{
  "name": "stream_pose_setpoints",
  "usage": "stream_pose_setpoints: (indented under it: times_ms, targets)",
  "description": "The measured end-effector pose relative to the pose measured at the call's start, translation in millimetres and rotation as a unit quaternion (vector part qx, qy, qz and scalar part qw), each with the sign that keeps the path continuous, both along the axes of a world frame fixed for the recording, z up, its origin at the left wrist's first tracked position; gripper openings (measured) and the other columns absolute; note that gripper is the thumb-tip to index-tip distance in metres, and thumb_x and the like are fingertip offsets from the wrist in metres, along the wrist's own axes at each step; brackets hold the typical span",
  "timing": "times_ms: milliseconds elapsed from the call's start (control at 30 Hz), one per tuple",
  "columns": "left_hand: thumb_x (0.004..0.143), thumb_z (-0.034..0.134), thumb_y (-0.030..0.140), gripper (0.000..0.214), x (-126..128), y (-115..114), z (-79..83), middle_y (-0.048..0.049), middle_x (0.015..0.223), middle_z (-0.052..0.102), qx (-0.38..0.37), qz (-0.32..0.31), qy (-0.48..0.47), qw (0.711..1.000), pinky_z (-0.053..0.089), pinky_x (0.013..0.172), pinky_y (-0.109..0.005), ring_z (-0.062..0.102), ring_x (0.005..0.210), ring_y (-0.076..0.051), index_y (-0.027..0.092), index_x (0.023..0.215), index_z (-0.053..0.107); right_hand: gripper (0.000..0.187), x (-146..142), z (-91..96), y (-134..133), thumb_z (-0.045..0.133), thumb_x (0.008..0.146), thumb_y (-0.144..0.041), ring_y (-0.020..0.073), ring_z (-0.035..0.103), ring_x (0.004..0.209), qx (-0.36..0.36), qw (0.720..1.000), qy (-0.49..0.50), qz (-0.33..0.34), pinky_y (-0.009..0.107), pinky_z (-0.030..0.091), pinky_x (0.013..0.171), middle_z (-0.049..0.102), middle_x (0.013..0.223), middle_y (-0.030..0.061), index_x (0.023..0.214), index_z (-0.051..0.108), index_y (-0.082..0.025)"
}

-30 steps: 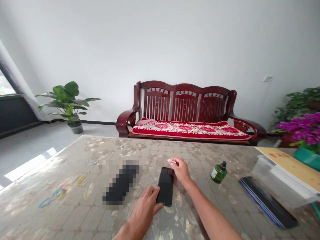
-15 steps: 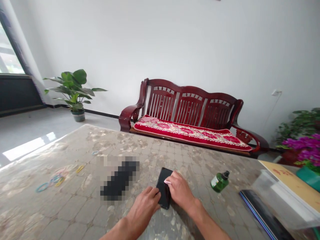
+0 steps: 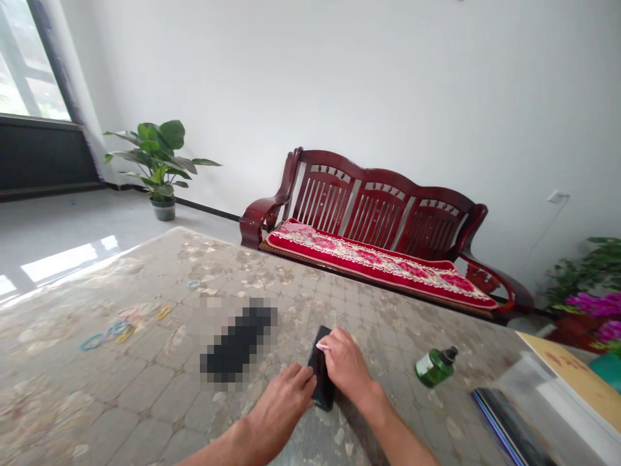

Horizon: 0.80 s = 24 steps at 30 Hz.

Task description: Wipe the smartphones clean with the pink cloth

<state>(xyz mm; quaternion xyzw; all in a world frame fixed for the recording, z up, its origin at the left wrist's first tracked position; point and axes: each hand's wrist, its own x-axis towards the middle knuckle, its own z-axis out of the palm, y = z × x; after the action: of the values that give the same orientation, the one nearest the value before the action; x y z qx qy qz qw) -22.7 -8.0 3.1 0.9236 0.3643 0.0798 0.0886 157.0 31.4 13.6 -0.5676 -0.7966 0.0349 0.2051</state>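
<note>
A black smartphone [image 3: 323, 389] is tilted above the patterned tablecloth, its dark glossy face partly covered by my fingers. My left hand [image 3: 286, 393] is closed on its left edge. My right hand [image 3: 348, 364] lies over the phone's right side, fingers bunched around a small white wipe [image 3: 322, 347] pressed to the glass. Only a bit of the wipe shows; whether it is tissue or cloth I cannot tell. To the right stands a green bottle [image 3: 437, 367] with a black cap. A blurred-out dark oblong thing [image 3: 237, 346] lies left of my hands.
Several coloured hair ties [image 3: 92, 342] lie on the table [image 3: 145, 401] at the left. At the right are a dark flat case [image 3: 507, 421], a clear plastic box [image 3: 533, 382] and purple flowers [image 3: 589, 304]. A wooden bench [image 3: 378, 194] and potted plant [image 3: 162, 155] stand beyond.
The view has shifted, so the scene sits further right. The phone looks more tilted than before. My right hand, still with the wipe, stays near its upper part.
</note>
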Motion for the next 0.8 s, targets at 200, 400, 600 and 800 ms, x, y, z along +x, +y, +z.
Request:
stream_pose_setpoints:
  times_ms: [200,400,600,800]
  targets:
    - [0.097,0.056,0.019,0.013,-0.2,1.1,-7.1,-0.0097,0.105,0.066,0.018,-0.016,-0.031,0.999,0.048,0.087,-0.035,0.059,0.100,-0.025,0.016,0.102,0.068,0.030,-6.2,3.3,29.1,0.045,0.093,-0.010,0.0191,0.059,0.086,0.011,0.998,-0.001,-0.062,0.026,0.043,0.081,0.064,0.086,0.0056,0.080,0.069,-0.023]
    - [0.097,0.057,0.019,0.010,0.9,-1.1,-9.8,-0.0069,0.097,0.066,0.022,-0.018,0.003,1.000,0.048,0.082,-0.034,0.059,0.093,-0.024,0.017,0.097,0.067,0.029,-9.1,4.7,3.8,0.046,0.091,-0.007,0.0168,0.060,0.089,-0.003,1.000,0.012,0.021,0.024,0.043,0.082,0.064,0.089,0.0035,0.088,0.071,-0.024]
    - [0.098,0.055,0.017,0.012,0.4,-2.6,-8.0,-0.0086,0.103,0.066,0.021,-0.025,-0.014,0.999,0.048,0.086,-0.035,0.059,0.098,-0.024,0.017,0.100,0.067,0.026,-6.8,4.4,15.8,0.048,0.093,-0.014,0.0182,0.060,0.086,0.006,0.999,0.029,-0.034,0.025,0.045,0.081,0.065,0.086,0.0043,0.081,0.070,-0.024]
    - [0.098,0.057,0.020,0.011,0.7,-1.4,-9.4,-0.0063,0.099,0.067,0.022,-0.018,0.004,1.000,0.048,0.083,-0.034,0.060,0.094,-0.024,0.017,0.098,0.068,0.028,-8.0,4.2,-3.0,0.048,0.089,-0.008,0.0167,0.060,0.090,-0.019,0.998,0.055,0.020,0.023,0.044,0.080,0.064,0.088,0.0028,0.085,0.070,-0.024]
